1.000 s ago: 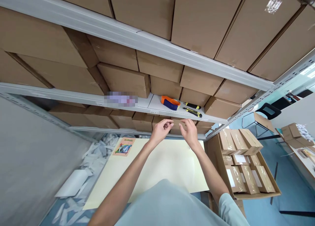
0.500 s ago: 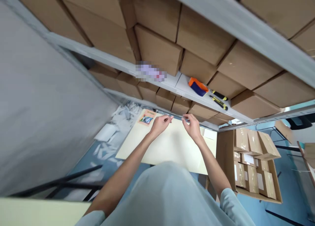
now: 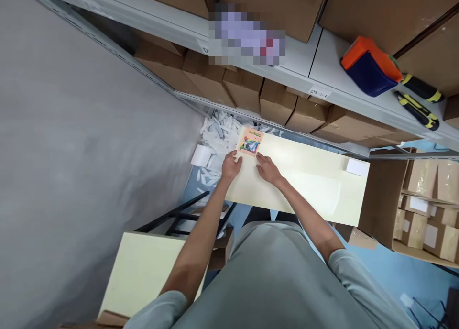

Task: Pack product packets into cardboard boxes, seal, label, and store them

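Left hand (image 3: 231,165): rests at the left end of the cream table (image 3: 315,185), just below the picture card (image 3: 251,142). Fingers half curled, thumb pointing toward the card's near corner. Cannot tell whether anything is pinched, since the view there is too small.

Right hand (image 3: 267,169): lies palm down on the tabletop, just beside the left hand. Fingers spread loose and extended, holding nothing. Fingertips appear to meet the card's near edge, but contact is not certain.

Picture card: orange-bordered, with a colourful print. Lies flat at the table's far left corner, close to the edge.

Surroundings:
- Small white slip (image 3: 357,166) at the table's far right corner, well apart from both hands.
- White paper scraps (image 3: 218,133) heaped on the floor beyond the left end, with a white roll (image 3: 201,154) among them.
- Grey shelf (image 3: 322,80) above the table, bearing an orange-and-blue tape dispenser (image 3: 371,68) and two yellow-black utility knives (image 3: 418,110) side by side.
- Cardboard boxes (image 3: 236,87) packed in rows beneath that shelf.
- Open carton (image 3: 423,214) of small wrapped boxes to the right of the table.
- Second cream tabletop (image 3: 143,271) near the left elbow.
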### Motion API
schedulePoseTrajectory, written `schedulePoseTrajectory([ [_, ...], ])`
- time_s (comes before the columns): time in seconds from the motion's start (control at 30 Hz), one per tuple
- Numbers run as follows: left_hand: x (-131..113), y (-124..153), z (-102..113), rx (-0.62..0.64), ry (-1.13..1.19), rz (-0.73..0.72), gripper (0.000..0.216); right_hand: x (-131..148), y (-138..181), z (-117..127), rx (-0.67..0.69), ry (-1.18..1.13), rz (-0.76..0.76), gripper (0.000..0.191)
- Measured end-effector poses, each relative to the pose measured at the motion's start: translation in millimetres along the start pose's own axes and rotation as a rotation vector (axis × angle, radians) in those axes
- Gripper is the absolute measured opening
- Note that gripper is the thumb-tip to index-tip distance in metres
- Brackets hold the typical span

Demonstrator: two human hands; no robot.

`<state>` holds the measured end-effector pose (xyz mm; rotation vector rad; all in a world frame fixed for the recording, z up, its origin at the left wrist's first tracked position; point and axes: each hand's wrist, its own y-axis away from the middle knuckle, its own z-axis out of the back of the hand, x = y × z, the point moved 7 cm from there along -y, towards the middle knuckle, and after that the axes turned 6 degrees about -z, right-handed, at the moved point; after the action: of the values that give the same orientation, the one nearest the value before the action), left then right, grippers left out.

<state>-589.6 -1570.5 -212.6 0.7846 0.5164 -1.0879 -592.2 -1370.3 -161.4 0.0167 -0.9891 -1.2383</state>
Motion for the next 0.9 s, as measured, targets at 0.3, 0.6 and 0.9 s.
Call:
schedulePoseTrajectory([
  [0.3,7,-43,-16,-0.029,-0.091,-0.035,0.044,6,-36,-45,0.066,0.094,-0.136,0.062],
  [0.6,-17,-39,1,-0.083,-0.163,0.014,0.024,2,-38,-39,-0.041,-0.167,-0.167,0.054],
  [0.9,-74,45,-47,0.185,0.064,-0.058,0.036,-93,40,7,-0.332,-0.632,-0.331,0.035],
])
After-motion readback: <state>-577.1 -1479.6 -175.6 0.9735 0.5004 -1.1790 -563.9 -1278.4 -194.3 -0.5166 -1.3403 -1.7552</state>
